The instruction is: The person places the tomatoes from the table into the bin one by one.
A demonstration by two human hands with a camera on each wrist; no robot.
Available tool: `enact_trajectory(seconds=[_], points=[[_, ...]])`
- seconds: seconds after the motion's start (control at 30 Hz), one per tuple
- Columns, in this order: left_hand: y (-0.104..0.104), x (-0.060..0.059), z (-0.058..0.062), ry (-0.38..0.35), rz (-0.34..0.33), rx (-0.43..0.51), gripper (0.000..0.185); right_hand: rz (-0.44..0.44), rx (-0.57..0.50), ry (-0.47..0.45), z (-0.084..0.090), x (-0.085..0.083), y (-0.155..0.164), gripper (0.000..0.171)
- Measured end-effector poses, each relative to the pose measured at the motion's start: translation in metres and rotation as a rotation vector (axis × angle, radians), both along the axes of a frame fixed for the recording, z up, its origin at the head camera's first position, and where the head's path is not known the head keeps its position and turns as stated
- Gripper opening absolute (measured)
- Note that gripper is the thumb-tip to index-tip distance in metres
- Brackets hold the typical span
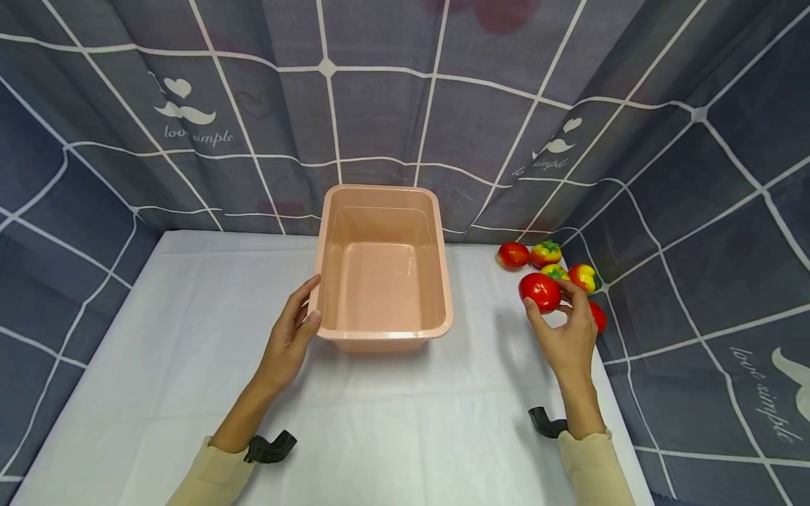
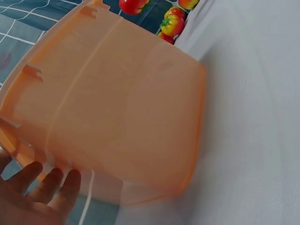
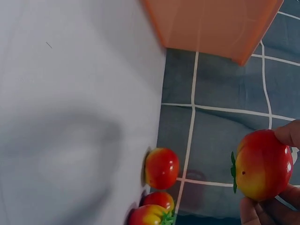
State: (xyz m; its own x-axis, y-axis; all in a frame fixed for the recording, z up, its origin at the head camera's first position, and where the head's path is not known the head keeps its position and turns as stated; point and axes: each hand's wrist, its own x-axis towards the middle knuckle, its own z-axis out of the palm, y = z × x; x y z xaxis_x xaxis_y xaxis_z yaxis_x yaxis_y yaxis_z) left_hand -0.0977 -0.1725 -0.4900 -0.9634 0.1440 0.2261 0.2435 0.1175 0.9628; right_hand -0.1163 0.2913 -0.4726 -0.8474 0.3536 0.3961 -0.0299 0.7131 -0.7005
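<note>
Tomato lifted, tub steadied

Right hand [image 1: 569, 337] pinching tomato [image 1: 540, 292]; left hand [image 1: 292, 337] flat, fingers straight, against tub [image 1: 382, 330] near-left corner. Best carried level, released low inside.

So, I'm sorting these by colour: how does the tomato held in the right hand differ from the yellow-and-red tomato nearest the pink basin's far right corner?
The held red toy tomato looks almost wholly red in the head view; the yellow-and-red toy tomato is largely yellow with a green top showing. The first is pinched in the right hand above the white tablecloth; the second rests on it. Both are glossy, round and similar in size.
</note>
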Motion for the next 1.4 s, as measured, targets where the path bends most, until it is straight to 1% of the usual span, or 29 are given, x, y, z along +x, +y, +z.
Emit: enact_trajectory(seconds=[0.27, 0.53, 0.77, 0.9, 1.07, 1.23, 1.4], points=[[-0.001, 0.0, -0.001, 0.011, -0.003, 0.01, 0.059, 0.035, -0.028, 0.018, 0.008, -0.001, -0.009, 0.07], [-0.001, 0.0, 0.0, 0.003, -0.007, 0.02, 0.059, 0.06, -0.016, 0.013, 0.02, -0.002, -0.026, 0.07], [0.0, 0.001, 0.0, -0.006, -0.012, 0.024, 0.059, 0.122, -0.014, 0.062, 0.026, -0.006, -0.04, 0.07], [0.0, 0.001, 0.0, -0.007, -0.011, 0.02, 0.059, 0.139, -0.016, 0.074, 0.03, -0.009, -0.048, 0.071], [0.0, 0.0, -0.001, -0.012, -0.018, 0.027, 0.059, 0.161, -0.012, 0.095, 0.037, -0.014, -0.057, 0.071], [0.001, 0.0, -0.002, -0.008, -0.031, 0.022, 0.059, 0.209, -0.015, 0.133, 0.041, -0.021, -0.067, 0.071], [0.0, 0.0, -0.001, 0.003, -0.01, 0.015, 0.059, 0.25, -0.009, 0.172, 0.047, -0.027, -0.081, 0.069]])
